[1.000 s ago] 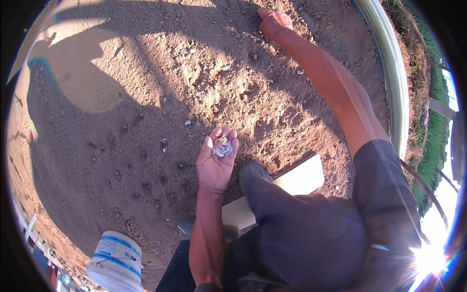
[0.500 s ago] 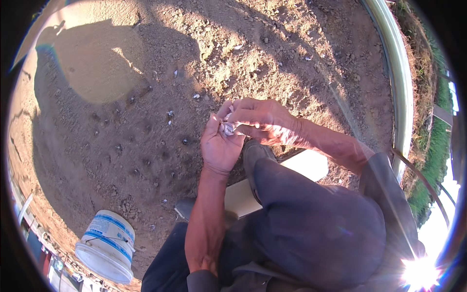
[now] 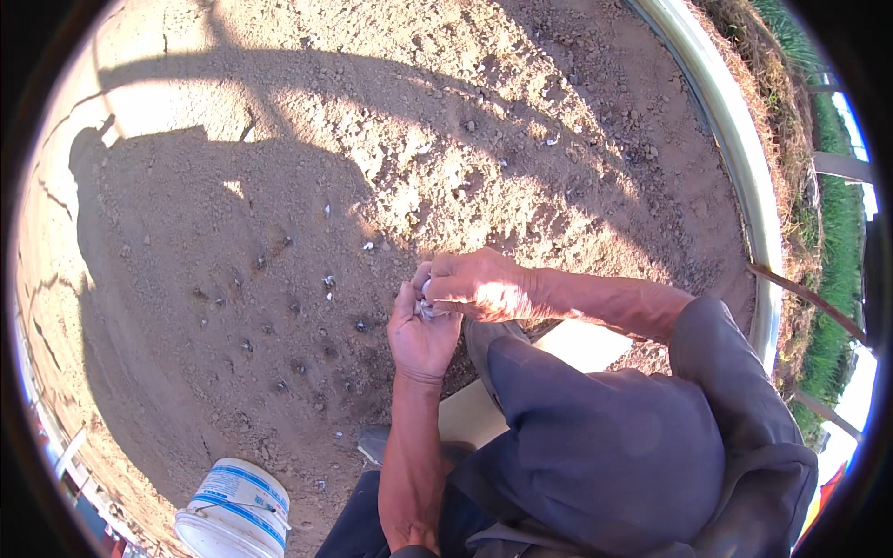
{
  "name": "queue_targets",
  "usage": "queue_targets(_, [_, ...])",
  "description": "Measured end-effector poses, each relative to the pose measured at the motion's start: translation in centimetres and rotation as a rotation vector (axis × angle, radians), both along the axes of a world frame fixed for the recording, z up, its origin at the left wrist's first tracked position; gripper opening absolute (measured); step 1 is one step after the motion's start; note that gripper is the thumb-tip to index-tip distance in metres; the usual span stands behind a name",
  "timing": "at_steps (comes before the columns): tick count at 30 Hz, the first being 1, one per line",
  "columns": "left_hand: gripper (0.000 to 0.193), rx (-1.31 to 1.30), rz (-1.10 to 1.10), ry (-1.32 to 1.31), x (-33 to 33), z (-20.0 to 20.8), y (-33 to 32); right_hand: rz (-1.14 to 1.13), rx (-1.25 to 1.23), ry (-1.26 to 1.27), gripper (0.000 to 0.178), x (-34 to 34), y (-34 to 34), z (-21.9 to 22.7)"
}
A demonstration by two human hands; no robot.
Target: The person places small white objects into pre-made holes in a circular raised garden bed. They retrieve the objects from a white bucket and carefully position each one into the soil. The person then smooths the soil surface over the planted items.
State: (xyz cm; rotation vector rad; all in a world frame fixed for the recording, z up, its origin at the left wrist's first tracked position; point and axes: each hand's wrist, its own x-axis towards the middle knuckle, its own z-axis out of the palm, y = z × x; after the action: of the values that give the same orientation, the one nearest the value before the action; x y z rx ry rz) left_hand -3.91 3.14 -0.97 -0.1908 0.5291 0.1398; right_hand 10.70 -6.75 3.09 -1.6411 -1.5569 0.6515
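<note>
Head view: over bare soil [image 3: 177,409], a cupped left hand [image 3: 424,346], grip unclosed and palm up, bears pale cloves [image 3: 427,311]; the right hand [image 3: 486,284] meets it from above, fingertips hidden, so whether its grip has closed on one cannot be told; a tipped palm or nudging fingers could spill the cloves; a bucket [image 3: 238,498] sits lower left.

lumpy soil [image 3: 577,205] | sunlight, broad shadow [image 3: 139,205] | pale edging [image 3: 763,223], green grass [image 3: 837,270] right
</note>
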Motion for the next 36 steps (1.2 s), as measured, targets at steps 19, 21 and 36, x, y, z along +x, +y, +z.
queue_targets(19, [0.027,0.316,-0.052,0.251,1.1,-1.7,-1.8,-0.312,-0.008,0.111,0.021,-2.4,0.0,-3.2])
queue_targets(21, [0.025,0.313,-0.027,0.254,1.1,-1.4,-1.7,-0.330,-0.035,0.144,0.024,-1.4,0.0,-3.6])
queue_targets(36, [0.017,0.121,0.058,0.376,-1.5,-3.2,-0.5,-0.742,-0.372,0.074,0.017,24.7,7.8,-6.8])
